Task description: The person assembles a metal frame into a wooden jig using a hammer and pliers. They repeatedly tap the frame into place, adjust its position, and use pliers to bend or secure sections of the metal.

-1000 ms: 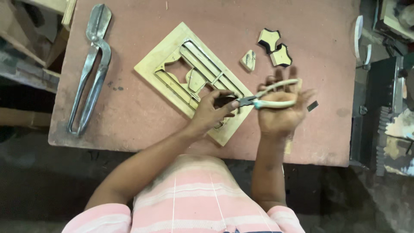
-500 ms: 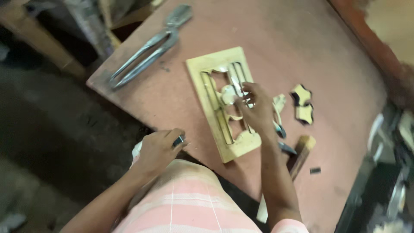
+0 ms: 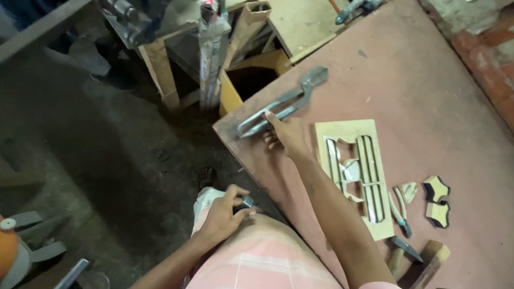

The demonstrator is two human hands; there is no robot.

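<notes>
At about seven o'clock the left hand [image 3: 225, 214] rests against the person's lap, fingers curled shut around a small dark object [image 3: 245, 202] — too little of it shows to name — kept off the surface, seemingly to leave the other arm free.

Toward the centre, at about eleven o'clock, the right hand [image 3: 286, 134] stretches out over the pinkish-red surface [image 3: 428, 96], fingers extended and open, the fingertips touching the handles of the large metal shears [image 3: 281, 104]; nothing is gripped yet. The shears lie flat near the surface's edge, handles toward the hand and the blade end angled away toward one o'clock, so the handles are the nearer part. They are dull grey steel, long-handled, closed.

Just beside the right wrist, at three o'clock, lies a pale wooden frame [image 3: 353, 171] with slotted cut-outs and curved pieces set in it, flat and square to the arm. Near its lower right corner rests a pair of small pliers [image 3: 399, 206] with light handles, and further right two dark-faced star-shaped wooden pieces [image 3: 436, 200] — touching each other, apart from the frame.
</notes>
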